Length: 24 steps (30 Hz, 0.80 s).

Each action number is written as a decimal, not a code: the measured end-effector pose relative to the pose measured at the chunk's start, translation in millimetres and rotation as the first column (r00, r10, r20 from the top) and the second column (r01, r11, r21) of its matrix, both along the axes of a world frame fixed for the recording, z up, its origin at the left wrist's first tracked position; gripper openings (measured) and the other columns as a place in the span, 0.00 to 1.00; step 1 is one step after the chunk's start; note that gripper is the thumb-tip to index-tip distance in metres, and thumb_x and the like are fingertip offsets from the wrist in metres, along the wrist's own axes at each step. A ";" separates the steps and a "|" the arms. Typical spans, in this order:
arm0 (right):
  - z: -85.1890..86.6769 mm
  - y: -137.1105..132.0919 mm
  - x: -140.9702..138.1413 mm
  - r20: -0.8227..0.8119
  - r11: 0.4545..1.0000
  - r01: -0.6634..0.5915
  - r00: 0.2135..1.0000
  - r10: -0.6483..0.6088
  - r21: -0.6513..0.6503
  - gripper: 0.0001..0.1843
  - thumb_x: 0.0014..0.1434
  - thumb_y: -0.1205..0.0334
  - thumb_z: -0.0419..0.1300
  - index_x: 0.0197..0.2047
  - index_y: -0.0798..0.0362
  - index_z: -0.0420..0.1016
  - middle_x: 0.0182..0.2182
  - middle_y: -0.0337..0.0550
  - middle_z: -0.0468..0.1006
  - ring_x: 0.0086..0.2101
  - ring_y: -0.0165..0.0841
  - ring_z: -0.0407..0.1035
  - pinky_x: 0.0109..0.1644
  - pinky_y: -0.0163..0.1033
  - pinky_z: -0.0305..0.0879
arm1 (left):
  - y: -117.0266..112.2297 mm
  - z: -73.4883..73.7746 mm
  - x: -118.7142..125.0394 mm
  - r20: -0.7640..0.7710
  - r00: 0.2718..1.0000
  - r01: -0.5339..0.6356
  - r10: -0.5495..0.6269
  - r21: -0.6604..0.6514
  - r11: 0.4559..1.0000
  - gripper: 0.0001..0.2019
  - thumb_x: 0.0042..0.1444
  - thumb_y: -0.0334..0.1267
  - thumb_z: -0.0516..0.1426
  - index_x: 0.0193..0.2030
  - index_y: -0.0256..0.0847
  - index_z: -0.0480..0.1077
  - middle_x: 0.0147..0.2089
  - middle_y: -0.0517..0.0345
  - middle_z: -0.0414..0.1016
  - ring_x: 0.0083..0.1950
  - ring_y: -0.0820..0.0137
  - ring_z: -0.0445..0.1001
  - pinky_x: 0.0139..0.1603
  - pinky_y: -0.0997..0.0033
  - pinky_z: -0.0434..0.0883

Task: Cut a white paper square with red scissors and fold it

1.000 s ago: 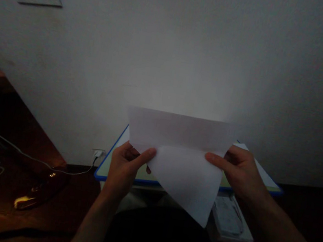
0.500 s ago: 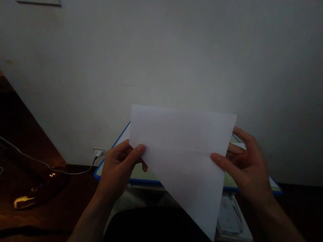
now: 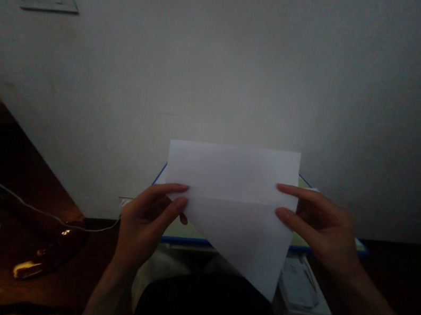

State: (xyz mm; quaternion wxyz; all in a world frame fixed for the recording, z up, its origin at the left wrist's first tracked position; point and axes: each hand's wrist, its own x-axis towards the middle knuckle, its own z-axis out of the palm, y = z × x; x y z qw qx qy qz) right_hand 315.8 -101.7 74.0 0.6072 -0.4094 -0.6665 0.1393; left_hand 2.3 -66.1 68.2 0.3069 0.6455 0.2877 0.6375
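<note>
A white sheet of paper [image 3: 234,210] is held up in front of me, above a table. A horizontal crease runs across it between my hands, and its lower left side slants down to a point at the bottom right. My left hand [image 3: 152,217] pinches the left edge at the crease, index finger and thumb on the near face. On the opposite edge, my right hand [image 3: 318,224] grips the paper with the index finger above the crease and the thumb just below it.
Behind the paper stands a light-topped table [image 3: 190,232] with a blue rim. An open drawer [image 3: 303,288] with flat items sticks out at its right. A pale wall [image 3: 242,66] rises behind. White cables [image 3: 47,213] run along the left.
Both index fingers have come round onto the near face of the paper; before, only the thumbs lay there. The paper sits slightly lower at its top edge.
</note>
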 end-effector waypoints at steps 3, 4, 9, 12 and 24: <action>-3.6 1.5 4.1 -0.038 0.999 -0.025 0.999 0.025 -0.025 0.20 0.58 0.60 0.75 0.54 0.37 0.87 0.26 0.34 0.69 0.25 0.29 0.61 0.26 0.37 0.57 | 1.9 -3.2 -2.9 0.006 1.000 -0.006 0.007 -0.035 0.999 0.10 0.61 0.34 0.69 0.49 0.46 0.83 0.27 0.63 0.81 0.28 0.73 0.80 0.31 0.77 0.78; -4.4 2.1 5.6 -0.050 0.999 -0.026 0.998 0.025 -0.028 0.20 0.58 0.60 0.76 0.53 0.37 0.87 0.25 0.34 0.69 0.25 0.29 0.60 0.25 0.37 0.56 | 2.3 -4.5 -3.4 0.013 1.000 -0.003 0.003 -0.046 0.999 0.10 0.61 0.35 0.70 0.49 0.46 0.83 0.27 0.63 0.81 0.27 0.73 0.80 0.31 0.76 0.78; -0.8 0.4 8.0 -0.062 1.000 0.019 0.998 -0.018 0.014 0.17 0.55 0.61 0.77 0.48 0.38 0.89 0.21 0.32 0.68 0.23 0.29 0.58 0.24 0.37 0.55 | 3.0 -8.4 -5.3 0.027 0.999 -0.021 0.024 -0.084 0.996 0.12 0.59 0.35 0.71 0.50 0.48 0.84 0.27 0.63 0.82 0.30 0.73 0.81 0.34 0.77 0.78; 4.7 -3.7 3.2 -0.058 0.999 0.027 0.998 -0.025 0.022 0.16 0.55 0.64 0.77 0.47 0.40 0.89 0.22 0.32 0.71 0.22 0.28 0.60 0.22 0.35 0.57 | 1.1 -5.4 -4.8 0.041 0.999 -0.022 0.025 -0.071 0.997 0.11 0.58 0.35 0.71 0.48 0.46 0.83 0.28 0.62 0.82 0.31 0.72 0.81 0.35 0.76 0.79; -2.1 2.4 -20.5 -0.326 0.991 -0.133 0.939 0.114 -0.036 0.15 0.58 0.64 0.75 0.49 0.42 0.84 0.44 0.41 0.88 0.43 0.40 0.83 0.48 0.45 0.84 | 0.9 -14.0 38.1 0.300 0.951 0.003 0.068 -0.229 0.973 0.26 0.45 0.41 0.77 0.50 0.39 0.77 0.42 0.51 0.87 0.45 0.59 0.86 0.46 0.65 0.84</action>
